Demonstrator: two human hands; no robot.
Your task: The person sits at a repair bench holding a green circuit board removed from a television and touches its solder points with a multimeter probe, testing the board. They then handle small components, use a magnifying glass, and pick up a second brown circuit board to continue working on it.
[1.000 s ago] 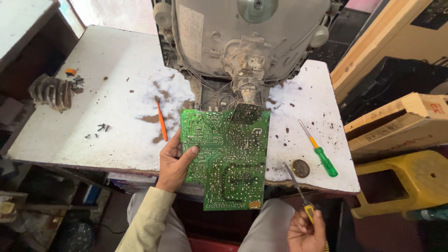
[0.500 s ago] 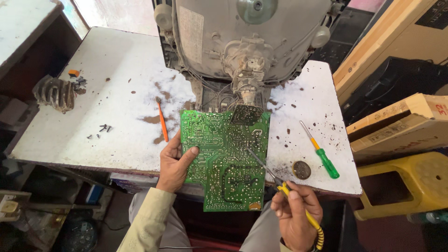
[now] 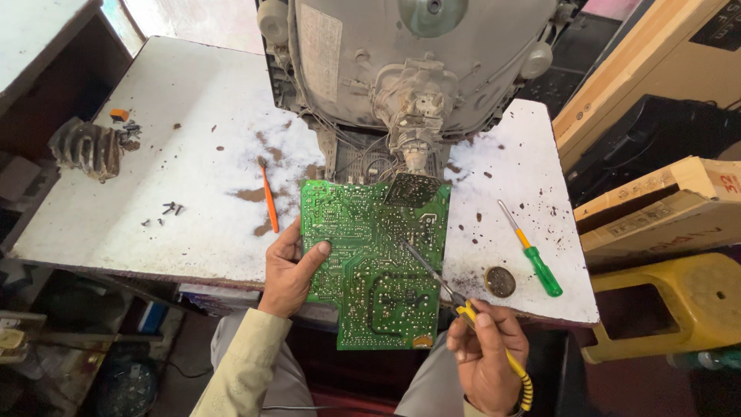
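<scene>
The left hand is gripping the green circuit board overhanging the tabletop, the right hand is closing around a soldering iron whose tip is touching it, so a slip risks bridging tracks.

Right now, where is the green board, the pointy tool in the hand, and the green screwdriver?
green circuit board [image 3: 363, 255], head view, on the bare middle of its solder side.
soldering iron [image 3: 432, 274], head view, on its metal shaft.
green screwdriver [image 3: 544, 272], head view, on its green handle.
</scene>
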